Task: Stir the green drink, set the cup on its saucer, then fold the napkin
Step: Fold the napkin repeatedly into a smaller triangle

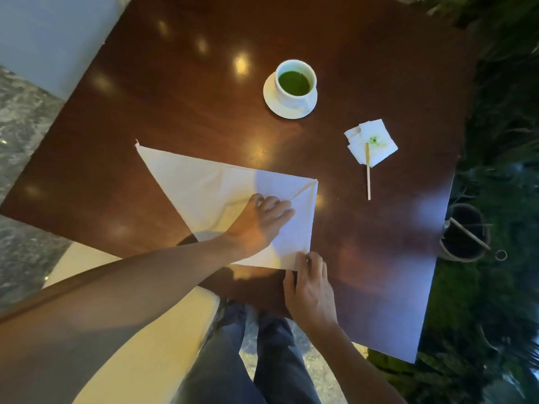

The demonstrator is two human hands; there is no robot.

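Cup on saucer, behind napkin; stirrer right.

Bare table left of cup — stirrer, tissue rightward.

glossy dark wood table — matt white cloth napkin, smooth glazed cup

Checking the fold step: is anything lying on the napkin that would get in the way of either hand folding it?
Nothing visible does. Only the left hand and right hand touch the napkin; the cup and stirring stick lie clear.
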